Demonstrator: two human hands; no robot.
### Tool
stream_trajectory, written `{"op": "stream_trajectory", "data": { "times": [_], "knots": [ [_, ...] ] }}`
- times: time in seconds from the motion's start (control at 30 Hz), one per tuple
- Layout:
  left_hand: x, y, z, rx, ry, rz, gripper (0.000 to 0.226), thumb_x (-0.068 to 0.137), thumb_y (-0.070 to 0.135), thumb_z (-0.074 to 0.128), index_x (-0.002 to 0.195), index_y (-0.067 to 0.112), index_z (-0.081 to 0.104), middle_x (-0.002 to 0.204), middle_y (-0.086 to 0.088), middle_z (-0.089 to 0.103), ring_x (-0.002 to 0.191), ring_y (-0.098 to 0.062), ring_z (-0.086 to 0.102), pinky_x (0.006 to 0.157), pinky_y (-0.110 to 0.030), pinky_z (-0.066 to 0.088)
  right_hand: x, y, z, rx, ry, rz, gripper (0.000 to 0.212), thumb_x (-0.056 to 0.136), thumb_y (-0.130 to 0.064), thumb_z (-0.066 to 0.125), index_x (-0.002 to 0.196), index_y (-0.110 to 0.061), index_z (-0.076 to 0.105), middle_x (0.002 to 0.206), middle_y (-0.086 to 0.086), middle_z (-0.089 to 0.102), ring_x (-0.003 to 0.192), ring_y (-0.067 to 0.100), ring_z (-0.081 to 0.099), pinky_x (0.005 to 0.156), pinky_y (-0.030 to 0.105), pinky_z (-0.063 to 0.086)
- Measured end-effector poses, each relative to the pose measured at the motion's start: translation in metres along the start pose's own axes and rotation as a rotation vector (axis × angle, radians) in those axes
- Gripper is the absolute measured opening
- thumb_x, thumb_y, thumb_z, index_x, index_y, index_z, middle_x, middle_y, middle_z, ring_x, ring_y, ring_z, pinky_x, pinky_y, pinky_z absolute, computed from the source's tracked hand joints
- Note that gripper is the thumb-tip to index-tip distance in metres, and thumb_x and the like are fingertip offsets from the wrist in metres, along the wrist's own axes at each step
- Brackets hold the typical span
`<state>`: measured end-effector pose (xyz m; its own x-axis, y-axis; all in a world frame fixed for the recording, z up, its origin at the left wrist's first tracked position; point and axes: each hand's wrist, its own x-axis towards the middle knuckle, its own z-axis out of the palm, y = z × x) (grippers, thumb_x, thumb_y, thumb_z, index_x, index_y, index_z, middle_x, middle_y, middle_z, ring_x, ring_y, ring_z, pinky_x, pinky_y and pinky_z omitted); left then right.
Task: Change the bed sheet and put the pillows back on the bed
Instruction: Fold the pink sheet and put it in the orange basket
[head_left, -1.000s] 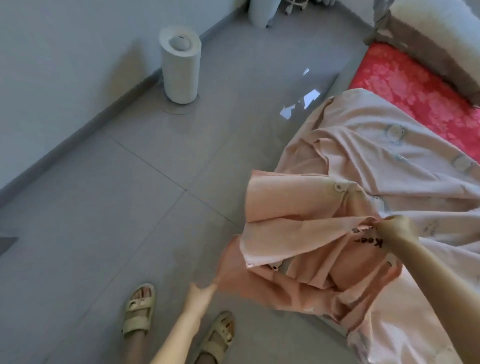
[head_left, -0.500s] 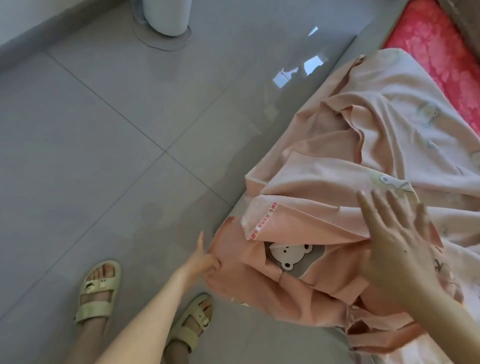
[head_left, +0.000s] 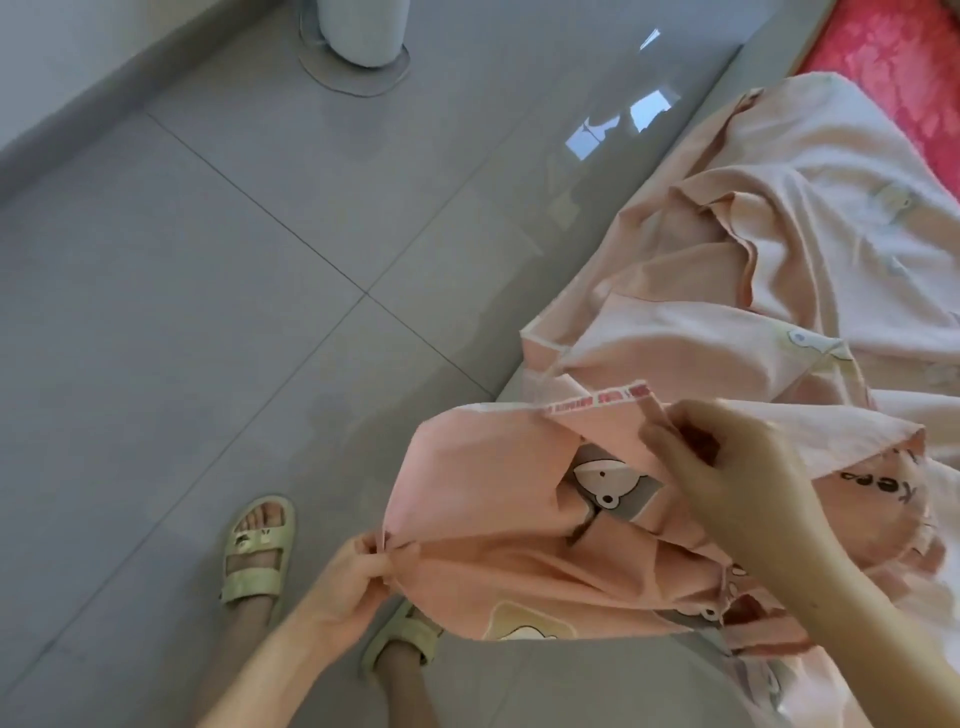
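Now: pink sheet held up off the bed's edge by both hands

Grey tiled floor (head_left: 208, 312) fills the left of the view, glossy, with a bright window reflection close to the bed's edge. A pink sheet (head_left: 727, 322) lies rumpled over the edge of the bed that faces the floor. Its near part is lifted off the bed and stretched between the two hands, out over the floor. Beyond it, at the bed's far corner, a red flowered mattress (head_left: 893, 67) shows bare. A white cylinder (head_left: 358, 31) stands on a round base on the floor by the wall, well apart from the bed, with its top cut off by the frame.

The right hand (head_left: 737, 467) is over the lifted part of the sheet, fingers curled, pinching a fold just under a hem. The left hand (head_left: 348, 587), low and over the floor, pinches the sheet's outer edge between thumb and fingers, and the cloth bunches there. Pale green sandals (head_left: 257, 551) are on the person's feet, on the floor by the left hand.

Black lettering (head_left: 878, 486) on the sheet, beside the right wrist, reads "Keep", upside down from this view. A white selvage (head_left: 597, 400) along the hem carries red print, too blurred to read. A white bear (head_left: 605, 480) face on a grey patch is printed on the sheet between the hands.
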<state>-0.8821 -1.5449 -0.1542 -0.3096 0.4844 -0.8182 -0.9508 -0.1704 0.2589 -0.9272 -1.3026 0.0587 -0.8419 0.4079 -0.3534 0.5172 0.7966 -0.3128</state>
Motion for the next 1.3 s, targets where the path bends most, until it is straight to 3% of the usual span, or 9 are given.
{"op": "stream_trajectory", "data": {
  "times": [0.1, 0.23, 0.37, 0.53, 0.8, 0.93, 1.07, 1.17, 1.3],
  "knots": [
    [-0.052, 0.027, 0.027, -0.115, 0.054, 0.107, 0.042, 0.041, 0.011, 0.09, 0.071, 0.004, 0.061, 0.064, -0.006, 0.065, 0.06, -0.02, 0.062, 0.05, -0.023, 0.051, -0.038, -0.032, -0.043, 0.287, 0.166, 0.008, 0.024, 0.087, -0.016, 0.063, 0.063, -0.016, 0.06, 0.056, 0.003, 0.053, 0.052, 0.015, 0.046, 0.049, 0.016, 0.035],
    [-0.114, 0.062, 0.071, -0.162, 0.057, 0.133, 0.03, 0.072, 0.009, 0.065, 0.101, 0.005, 0.064, 0.089, -0.011, 0.073, 0.077, -0.023, 0.071, 0.061, -0.031, 0.057, -0.079, -0.063, -0.075, 0.592, 0.232, 0.068, 0.018, 0.087, -0.017, 0.066, 0.07, -0.009, 0.064, 0.058, 0.02, 0.053, 0.051, 0.032, 0.049, 0.05, 0.048, 0.048],
    [-0.152, 0.092, 0.097, -0.046, 0.276, 0.229, 0.013, 0.088, 0.016, 0.062, 0.099, 0.008, 0.063, 0.085, -0.009, 0.07, 0.076, -0.022, 0.065, 0.069, -0.034, 0.052, -0.104, -0.101, -0.07, 0.772, 0.156, 0.037, 0.021, 0.089, -0.014, 0.063, 0.072, -0.001, 0.064, 0.061, 0.023, 0.056, 0.05, 0.026, 0.049, 0.05, 0.034, 0.04],
    [-0.181, 0.139, 0.097, -0.068, 0.419, 0.436, 0.013, 0.088, -0.003, 0.055, 0.08, 0.007, 0.06, 0.065, -0.004, 0.06, 0.063, -0.015, 0.057, 0.05, -0.02, 0.05, -0.105, -0.149, -0.047, 0.817, 0.175, -0.016, 0.036, 0.089, -0.014, 0.061, 0.058, 0.001, 0.051, 0.05, 0.015, 0.04, 0.051, 0.014, 0.034, 0.052, 0.03, 0.029],
    [-0.234, 0.176, 0.108, 0.31, 0.226, 0.583, 0.024, 0.08, -0.01, 0.056, 0.093, 0.005, 0.069, 0.086, -0.012, 0.072, 0.078, -0.022, 0.067, 0.07, -0.033, 0.055, -0.093, -0.208, -0.033, 0.753, 0.276, -0.071, 0.038, 0.09, -0.019, 0.059, 0.057, -0.002, 0.052, 0.05, 0.004, 0.04, 0.053, 0.011, 0.031, 0.055, 0.031, 0.028],
    [-0.252, 0.191, 0.125, 0.328, 0.07, 0.559, 0.033, 0.08, -0.016, 0.05, 0.088, 0.008, 0.071, 0.078, -0.006, 0.073, 0.071, -0.015, 0.067, 0.058, -0.021, 0.052, -0.096, -0.224, -0.027, 0.697, 0.264, -0.067, 0.036, 0.089, -0.021, 0.059, 0.058, -0.004, 0.054, 0.05, 0.006, 0.049, 0.051, 0.016, 0.037, 0.053, 0.035, 0.035],
    [-0.259, 0.208, 0.13, 0.451, -0.045, 0.551, 0.045, 0.068, -0.005, 0.057, 0.109, 0.013, 0.065, 0.089, -0.011, 0.072, 0.078, -0.02, 0.069, 0.057, -0.028, 0.053, -0.095, -0.228, -0.031, 0.699, 0.298, -0.006, 0.046, 0.093, -0.027, 0.056, 0.052, -0.007, 0.049, 0.045, 0.004, 0.045, 0.048, 0.012, 0.033, 0.05, 0.029, 0.029],
    [-0.266, 0.218, 0.133, 0.626, -0.08, 0.534, 0.045, 0.059, 0.003, 0.057, 0.101, 0.016, 0.07, 0.078, -0.01, 0.072, 0.07, -0.02, 0.069, 0.06, -0.028, 0.056, -0.094, -0.225, -0.043, 0.715, 0.315, 0.021, 0.044, 0.09, -0.026, 0.058, 0.05, -0.011, 0.051, 0.043, -0.002, 0.045, 0.048, 0.014, 0.038, 0.052, 0.029, 0.032],
    [-0.269, 0.225, 0.144, 0.709, -0.044, 0.533, 0.026, 0.083, -0.007, 0.052, 0.089, 0.009, 0.071, 0.077, -0.008, 0.073, 0.073, -0.017, 0.069, 0.063, -0.025, 0.055, -0.098, -0.227, -0.049, 0.61, 0.329, 0.013, 0.032, 0.092, -0.023, 0.057, 0.064, -0.008, 0.061, 0.059, -0.002, 0.058, 0.058, 0.015, 0.049, 0.056, 0.023, 0.035]
  ]
}}
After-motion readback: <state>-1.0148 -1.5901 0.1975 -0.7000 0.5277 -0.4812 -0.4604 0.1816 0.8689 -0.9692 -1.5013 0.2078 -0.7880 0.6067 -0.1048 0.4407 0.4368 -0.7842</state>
